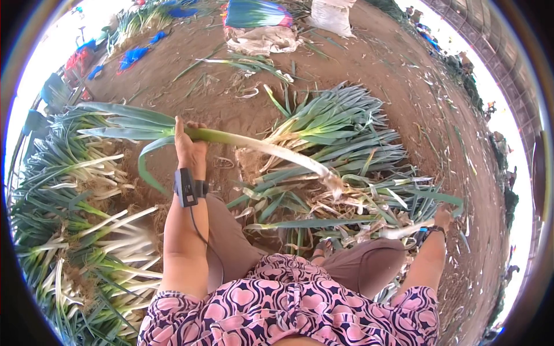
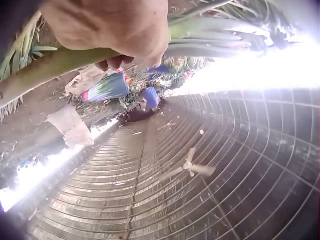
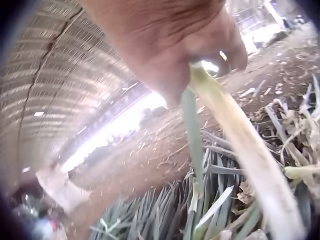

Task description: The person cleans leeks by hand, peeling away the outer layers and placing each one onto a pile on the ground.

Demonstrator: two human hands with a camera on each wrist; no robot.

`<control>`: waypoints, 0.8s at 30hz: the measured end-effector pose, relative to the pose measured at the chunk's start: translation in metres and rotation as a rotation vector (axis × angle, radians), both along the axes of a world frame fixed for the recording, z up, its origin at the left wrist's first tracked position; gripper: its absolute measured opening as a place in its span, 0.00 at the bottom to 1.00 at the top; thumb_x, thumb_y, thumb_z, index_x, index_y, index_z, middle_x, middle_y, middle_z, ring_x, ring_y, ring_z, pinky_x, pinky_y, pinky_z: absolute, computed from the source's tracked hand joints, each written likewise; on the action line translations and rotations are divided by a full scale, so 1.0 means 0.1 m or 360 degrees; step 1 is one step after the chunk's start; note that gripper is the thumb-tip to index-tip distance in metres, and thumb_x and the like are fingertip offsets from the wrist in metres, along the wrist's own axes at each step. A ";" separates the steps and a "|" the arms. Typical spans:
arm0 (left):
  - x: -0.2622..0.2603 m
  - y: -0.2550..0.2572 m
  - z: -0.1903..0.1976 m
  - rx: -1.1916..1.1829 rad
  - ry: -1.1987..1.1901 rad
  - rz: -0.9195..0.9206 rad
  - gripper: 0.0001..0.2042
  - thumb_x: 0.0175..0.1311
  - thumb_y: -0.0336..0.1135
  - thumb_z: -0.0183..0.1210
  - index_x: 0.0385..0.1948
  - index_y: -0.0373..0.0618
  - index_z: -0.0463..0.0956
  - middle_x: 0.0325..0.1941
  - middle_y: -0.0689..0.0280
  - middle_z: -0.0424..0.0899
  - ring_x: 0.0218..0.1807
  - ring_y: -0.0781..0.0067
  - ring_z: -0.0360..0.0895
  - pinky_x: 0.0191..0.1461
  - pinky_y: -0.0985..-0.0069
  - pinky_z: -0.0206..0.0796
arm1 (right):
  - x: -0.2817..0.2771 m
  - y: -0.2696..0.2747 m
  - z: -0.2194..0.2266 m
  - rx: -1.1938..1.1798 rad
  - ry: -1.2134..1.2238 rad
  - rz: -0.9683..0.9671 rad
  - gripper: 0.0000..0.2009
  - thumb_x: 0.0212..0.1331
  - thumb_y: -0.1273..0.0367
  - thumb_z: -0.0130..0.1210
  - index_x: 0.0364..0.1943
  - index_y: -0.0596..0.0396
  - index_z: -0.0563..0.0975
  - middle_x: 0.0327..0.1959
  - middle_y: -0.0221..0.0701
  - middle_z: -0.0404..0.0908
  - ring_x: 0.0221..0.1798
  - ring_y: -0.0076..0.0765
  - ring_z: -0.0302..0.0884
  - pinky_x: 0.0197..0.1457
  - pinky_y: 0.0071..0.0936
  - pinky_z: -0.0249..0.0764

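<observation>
In the head view my left hand [image 1: 191, 151] grips a leek [image 1: 254, 143] around its pale green middle. The white root end points right and toward me, while its green leaves fan out left and one droops. The left wrist view shows the fingers wrapped around the leek stalk [image 2: 55, 67]. Out to the right, low over the ground, my right hand [image 1: 443, 217] pinches a stripped outer leek leaf [image 3: 240, 130]. Its whitish sheath hangs down from the fingers in the right wrist view, and a green strip dangles beside it.
Leeks lie heaped on the left [image 1: 52, 179], and another leek pile [image 1: 346, 124] is in front. Peeled scraps [image 1: 352, 199] cover the ground before my knees. Farther off are a bundle of leeks [image 1: 257, 14], a brown sack [image 1: 262, 41] and a white sack [image 1: 332, 16].
</observation>
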State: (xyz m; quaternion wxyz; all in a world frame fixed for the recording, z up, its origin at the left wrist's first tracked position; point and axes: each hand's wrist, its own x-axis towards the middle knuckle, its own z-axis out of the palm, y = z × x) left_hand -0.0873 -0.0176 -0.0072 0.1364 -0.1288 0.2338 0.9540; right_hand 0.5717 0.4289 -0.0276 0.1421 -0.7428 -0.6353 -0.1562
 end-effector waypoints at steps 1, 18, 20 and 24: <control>0.00 0.01 0.00 -0.0025 -0.0054 0.0015 0.11 0.63 0.41 0.57 0.32 0.49 0.64 0.19 0.71 0.66 0.24 0.76 0.65 0.36 0.70 0.66 | -0.32 -0.26 0.23 -0.0222 -0.0316 0.0174 0.19 0.59 0.55 0.49 0.35 0.60 0.79 0.37 0.45 0.80 0.40 0.45 0.79 0.43 0.45 0.73; -0.07 -0.04 -0.12 -0.0306 -0.0260 0.0162 0.08 0.65 0.37 0.53 0.38 0.45 0.65 0.28 0.66 0.69 0.29 0.68 0.70 0.36 0.65 0.67 | -3.07 -1.48 -0.64 -0.1301 0.0502 0.2040 0.18 0.55 0.64 0.56 0.50 0.51 0.70 0.39 0.49 0.78 0.45 0.58 0.75 0.47 0.45 0.70; -0.08 -0.07 -0.19 -0.0333 -0.0251 0.0104 0.08 0.65 0.36 0.53 0.37 0.45 0.66 0.28 0.66 0.69 0.30 0.68 0.70 0.35 0.64 0.67 | -2.96 -1.33 -0.63 -0.1072 0.0288 0.2106 0.14 0.54 0.66 0.56 0.44 0.51 0.73 0.37 0.47 0.79 0.43 0.57 0.76 0.45 0.47 0.71; -0.13 -0.10 -0.18 -0.0347 -0.0216 0.0143 0.08 0.65 0.36 0.52 0.37 0.44 0.66 0.30 0.65 0.69 0.29 0.68 0.70 0.35 0.64 0.68 | -2.36 -0.67 -0.66 -0.1046 -0.0718 0.1420 0.26 0.47 0.68 0.61 0.54 0.49 0.70 0.51 0.36 0.74 0.44 0.44 0.78 0.48 0.38 0.74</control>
